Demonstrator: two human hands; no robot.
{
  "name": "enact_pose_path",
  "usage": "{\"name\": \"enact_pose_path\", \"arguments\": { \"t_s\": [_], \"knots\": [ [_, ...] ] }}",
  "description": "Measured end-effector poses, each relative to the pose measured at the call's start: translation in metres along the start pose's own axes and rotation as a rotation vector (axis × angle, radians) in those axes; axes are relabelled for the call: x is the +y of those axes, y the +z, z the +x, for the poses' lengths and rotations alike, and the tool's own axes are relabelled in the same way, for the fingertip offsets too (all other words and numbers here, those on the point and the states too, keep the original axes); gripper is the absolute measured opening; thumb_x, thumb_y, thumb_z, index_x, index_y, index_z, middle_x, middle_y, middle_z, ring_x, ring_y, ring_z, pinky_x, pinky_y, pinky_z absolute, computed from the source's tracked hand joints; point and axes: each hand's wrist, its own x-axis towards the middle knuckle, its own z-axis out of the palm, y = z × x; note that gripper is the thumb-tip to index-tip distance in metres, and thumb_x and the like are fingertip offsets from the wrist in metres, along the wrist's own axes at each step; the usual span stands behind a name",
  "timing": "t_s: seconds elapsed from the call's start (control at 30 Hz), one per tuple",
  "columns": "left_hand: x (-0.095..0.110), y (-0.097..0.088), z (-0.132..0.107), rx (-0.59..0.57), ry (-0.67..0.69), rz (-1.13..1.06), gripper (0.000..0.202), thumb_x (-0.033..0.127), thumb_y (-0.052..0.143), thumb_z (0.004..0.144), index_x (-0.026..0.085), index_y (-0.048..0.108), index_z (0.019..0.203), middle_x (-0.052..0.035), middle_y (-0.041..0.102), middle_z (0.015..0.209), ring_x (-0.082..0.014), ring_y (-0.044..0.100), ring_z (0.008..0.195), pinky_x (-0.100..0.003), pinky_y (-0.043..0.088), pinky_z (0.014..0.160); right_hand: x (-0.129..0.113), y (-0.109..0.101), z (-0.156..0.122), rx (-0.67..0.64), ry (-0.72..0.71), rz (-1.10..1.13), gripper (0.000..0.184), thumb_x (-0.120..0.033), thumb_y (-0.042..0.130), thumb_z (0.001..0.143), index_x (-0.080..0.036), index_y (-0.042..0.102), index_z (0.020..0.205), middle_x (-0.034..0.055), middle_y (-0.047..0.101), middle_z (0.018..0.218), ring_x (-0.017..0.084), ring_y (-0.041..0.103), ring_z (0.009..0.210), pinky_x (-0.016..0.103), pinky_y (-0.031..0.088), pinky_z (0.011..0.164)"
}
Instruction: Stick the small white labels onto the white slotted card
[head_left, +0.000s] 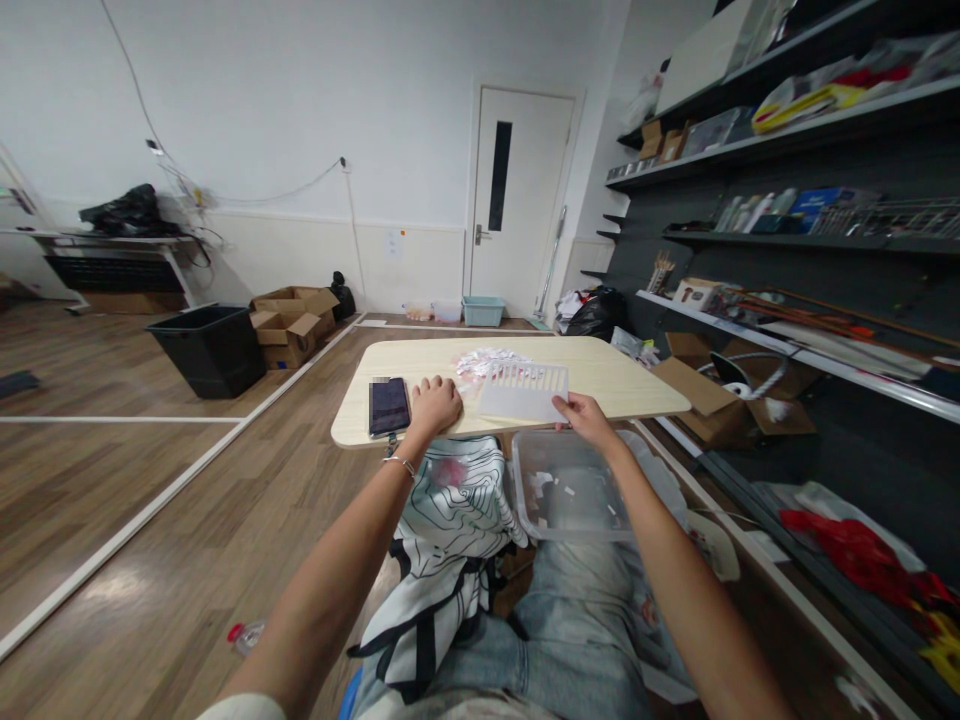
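Note:
My right hand (pixel 585 415) pinches the right edge of a white slotted sheet (pixel 517 400), thumb on top. The sheet has a row of narrow openings along its far side and is held at the near part of the small wooden table (pixel 622 370). Palm down on the tabletop rests my left hand (pixel 436 402), its fingers a little apart and nothing seen in them. Just left of it lies a dark-screened phone (pixel 389 407). Behind the sheet spreads a pile of small white and pinkish pieces (pixel 480 362), too small to name.
A clear plastic bin (pixel 555 530) with a few white scraps sits below the table's near edge, beside a black-and-white patterned cloth (pixel 457 520) on my lap. Loaded shelves (pixel 795 240) and an opened carton (pixel 697 395) stand right. A black bin (pixel 210 350) stands left.

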Motion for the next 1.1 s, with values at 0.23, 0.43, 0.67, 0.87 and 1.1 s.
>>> {"name": "enact_pose_path", "arguments": {
  "t_s": [0.23, 0.43, 0.67, 0.87, 1.1],
  "knots": [
    [0.0014, -0.0007, -0.0009, 0.002, -0.004, -0.006, 0.047, 0.036, 0.03, 0.106, 0.021, 0.063, 0.135, -0.0179, 0.061, 0.147, -0.0369, 0.051, 0.136, -0.054, 0.038, 0.111, 0.002, 0.0007, 0.0002, -0.006, -0.02, -0.046, 0.07, -0.089, 0.076, 0.066, -0.02, 0.069, 0.076, 0.0021, 0.068, 0.064, 0.018, 0.059, 0.052, 0.033, 0.056, 0.053],
    [0.0014, -0.0011, -0.0017, 0.005, -0.005, -0.001, 0.046, 0.037, 0.031, 0.106, 0.023, 0.063, 0.135, -0.0167, 0.061, 0.147, -0.036, 0.051, 0.136, -0.053, 0.038, 0.112, 0.0041, -0.0005, 0.0008, -0.035, -0.013, -0.055, 0.07, -0.088, 0.077, 0.066, -0.019, 0.07, 0.076, 0.003, 0.07, 0.068, 0.018, 0.06, 0.051, 0.033, 0.055, 0.052],
    [0.0009, -0.0021, -0.0012, -0.005, -0.004, -0.003, 0.047, 0.037, 0.03, 0.106, 0.022, 0.064, 0.135, -0.017, 0.062, 0.146, -0.0361, 0.052, 0.136, -0.054, 0.038, 0.112, -0.0042, -0.0007, -0.0031, -0.096, -0.004, -0.027, 0.072, -0.089, 0.079, 0.061, -0.019, 0.072, 0.074, 0.0025, 0.07, 0.068, 0.017, 0.059, 0.052, 0.032, 0.056, 0.052],
    [0.0008, -0.0022, -0.001, -0.004, -0.007, -0.012, 0.047, 0.037, 0.029, 0.106, 0.022, 0.064, 0.135, -0.0173, 0.061, 0.147, -0.0366, 0.051, 0.137, -0.055, 0.038, 0.112, -0.0045, -0.0017, -0.0045, -0.112, 0.006, -0.025, 0.071, -0.089, 0.079, 0.061, -0.02, 0.072, 0.075, 0.0022, 0.071, 0.068, 0.018, 0.059, 0.055, 0.034, 0.058, 0.055],
    [0.0002, -0.0013, -0.0015, 0.007, 0.008, -0.008, 0.048, 0.037, 0.029, 0.106, 0.021, 0.064, 0.135, -0.018, 0.062, 0.146, -0.037, 0.051, 0.136, -0.055, 0.038, 0.112, 0.0021, -0.0027, -0.0031, -0.053, -0.031, -0.016, 0.073, -0.092, 0.076, 0.065, -0.02, 0.076, 0.083, 0.0056, 0.077, 0.079, 0.027, 0.071, 0.077, 0.041, 0.065, 0.073]
  ]
}}
